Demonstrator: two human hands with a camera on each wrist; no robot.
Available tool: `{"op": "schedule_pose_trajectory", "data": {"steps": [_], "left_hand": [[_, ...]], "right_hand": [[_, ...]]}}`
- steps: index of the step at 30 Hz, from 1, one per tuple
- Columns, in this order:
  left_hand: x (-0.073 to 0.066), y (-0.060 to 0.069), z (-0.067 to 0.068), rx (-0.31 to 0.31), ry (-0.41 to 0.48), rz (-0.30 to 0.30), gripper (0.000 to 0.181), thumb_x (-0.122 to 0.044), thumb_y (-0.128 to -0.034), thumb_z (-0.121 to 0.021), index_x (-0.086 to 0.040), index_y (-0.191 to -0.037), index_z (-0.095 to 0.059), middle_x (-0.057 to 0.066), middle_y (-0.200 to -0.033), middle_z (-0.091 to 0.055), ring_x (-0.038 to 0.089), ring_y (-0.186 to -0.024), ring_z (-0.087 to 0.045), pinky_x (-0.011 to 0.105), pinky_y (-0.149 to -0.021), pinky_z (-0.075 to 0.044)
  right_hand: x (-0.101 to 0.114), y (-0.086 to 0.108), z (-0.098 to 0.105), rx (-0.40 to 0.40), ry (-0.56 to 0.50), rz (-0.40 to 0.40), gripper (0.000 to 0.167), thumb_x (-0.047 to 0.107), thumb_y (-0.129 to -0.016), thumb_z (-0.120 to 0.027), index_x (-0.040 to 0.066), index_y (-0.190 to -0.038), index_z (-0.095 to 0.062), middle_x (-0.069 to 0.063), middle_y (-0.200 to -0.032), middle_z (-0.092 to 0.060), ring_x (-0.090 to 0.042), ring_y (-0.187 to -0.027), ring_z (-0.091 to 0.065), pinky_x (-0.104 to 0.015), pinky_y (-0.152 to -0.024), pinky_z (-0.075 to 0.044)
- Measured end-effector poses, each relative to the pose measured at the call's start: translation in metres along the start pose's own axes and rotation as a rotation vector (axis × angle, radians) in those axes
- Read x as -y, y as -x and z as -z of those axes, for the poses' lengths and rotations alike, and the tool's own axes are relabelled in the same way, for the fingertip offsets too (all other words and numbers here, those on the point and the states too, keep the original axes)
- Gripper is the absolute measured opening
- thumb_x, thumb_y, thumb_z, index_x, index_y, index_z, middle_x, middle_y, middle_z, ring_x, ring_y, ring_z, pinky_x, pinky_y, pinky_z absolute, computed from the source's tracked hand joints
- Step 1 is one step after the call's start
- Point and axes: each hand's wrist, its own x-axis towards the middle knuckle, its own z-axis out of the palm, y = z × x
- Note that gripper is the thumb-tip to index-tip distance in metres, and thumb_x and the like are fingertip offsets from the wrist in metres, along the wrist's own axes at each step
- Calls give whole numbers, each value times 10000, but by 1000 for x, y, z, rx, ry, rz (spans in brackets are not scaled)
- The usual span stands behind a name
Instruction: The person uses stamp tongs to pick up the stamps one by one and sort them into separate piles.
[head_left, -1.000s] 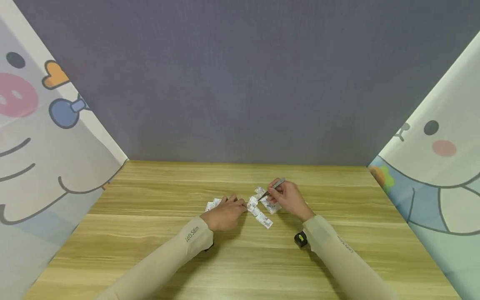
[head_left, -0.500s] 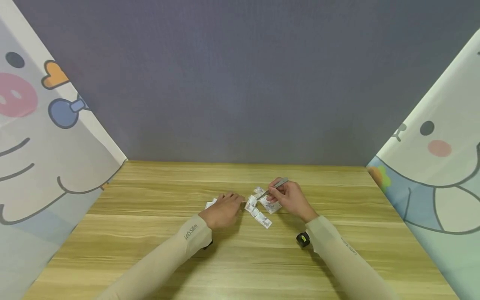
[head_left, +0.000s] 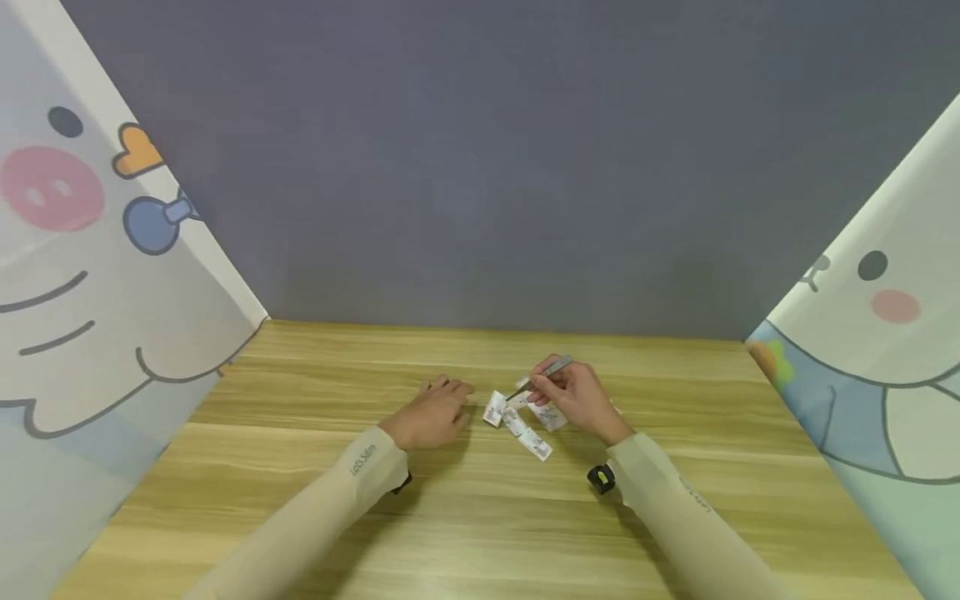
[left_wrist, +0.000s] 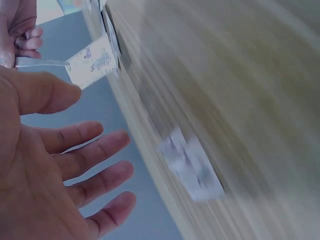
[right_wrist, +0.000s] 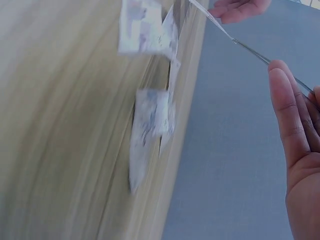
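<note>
In the head view my right hand [head_left: 577,398] pinches grey metal tweezers [head_left: 551,367] near their upper part. At the tweezers' tip is a small white printed piece of paper [head_left: 495,409]; in the left wrist view this paper piece [left_wrist: 92,62] stands up off the table at the tip. My left hand [head_left: 431,414] lies just left of it, palm down, fingers spread and holding nothing. More printed pieces, such as a lower strip [head_left: 535,444] and a larger piece [head_left: 550,416], lie on the wood below and right, partly covered by the right hand.
Several paper pieces [left_wrist: 192,165] lie on the table, seen in the left wrist view. A black item with a green mark [head_left: 602,479] sits under the right wrist. A grey wall [head_left: 480,208] rises behind the wooden table [head_left: 337,533], with cartoon-printed panels [head_left: 82,275] at both sides.
My left hand has drawn away leftward from the tweezers' paper piece, which it was close to a second ago. The tweezers and that piece have shifted slightly left. The right hand keeps its pinch.
</note>
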Motion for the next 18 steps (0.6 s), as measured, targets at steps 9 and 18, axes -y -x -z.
{"op": "schedule_pose_trajectory", "data": {"steps": [9, 18], "left_hand": [[22, 22, 14, -16, 17, 77, 445, -80, -964, -400, -39, -1407, -407, 116, -1417, -409, 303, -1312, -314, 574, -1048, -221], [34, 35, 17, -38, 20, 137, 442, -64, -944, -480, -23, -1380, -423, 133, -1409, -416, 318, -1288, -335, 573, -1042, -228]], "right_hand": [[33, -15, -29, 87, -34, 7, 161, 20, -950, -544, -117, -1020, -593, -224, -799, -669, -435, -732, -644, -440, -646, -541], [25, -44, -70, 161, -98, -35, 167, 35, -951, -551, -117, -1008, -592, -265, -842, -645, -440, -766, -638, -497, -678, -531]]}}
